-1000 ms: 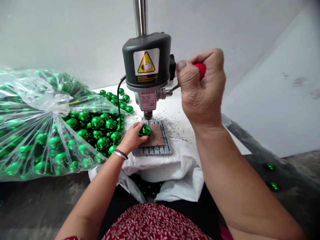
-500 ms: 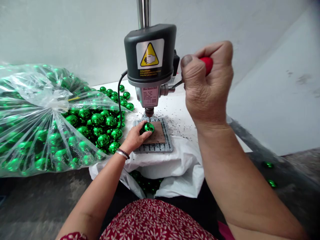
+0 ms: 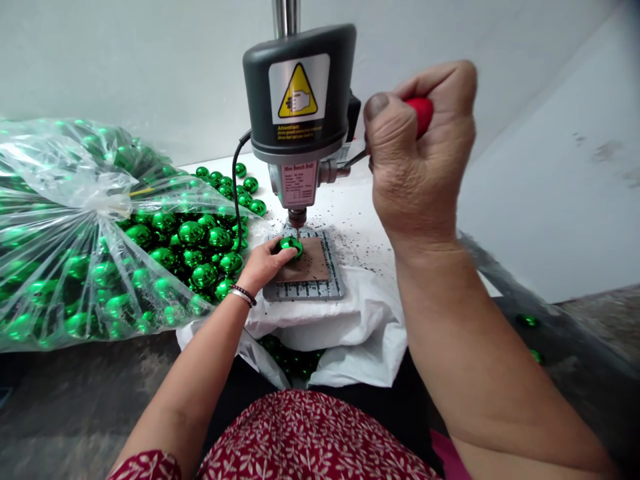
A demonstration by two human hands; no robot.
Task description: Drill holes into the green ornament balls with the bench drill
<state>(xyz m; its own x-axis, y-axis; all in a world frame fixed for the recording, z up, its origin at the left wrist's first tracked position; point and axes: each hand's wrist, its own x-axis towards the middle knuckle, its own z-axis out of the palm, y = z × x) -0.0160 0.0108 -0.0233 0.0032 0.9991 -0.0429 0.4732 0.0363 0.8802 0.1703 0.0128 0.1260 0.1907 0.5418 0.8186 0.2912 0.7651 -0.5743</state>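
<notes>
Under the bit of the bench drill [image 3: 300,100], a shiny green ball [image 3: 291,247] rests on a brown board [image 3: 313,261] over the grey drill base [image 3: 327,289]. My left hand [image 3: 265,265] grips this ball from the left, thumb in front, other fingers partly hidden behind it. The thin bit comes down close to the ball's right side; whether they touch I cannot tell. Up at the right, my right hand [image 3: 423,150] is closed around the red knob [image 3: 423,117] of the drill's feed lever.
A clear plastic bag [image 3: 105,203] full of green balls fills the left. Loose green balls [image 3: 249,185] lie behind the black cable. Dark shavings dot the white table [image 3: 373,243]. An opened white bag [image 3: 365,333] with green balls hangs in front. Two balls lie low at the right.
The green ball and my left hand have shifted slightly left on the board, and the ball looks turned. The camera view has moved a little. My right hand still holds the knob.
</notes>
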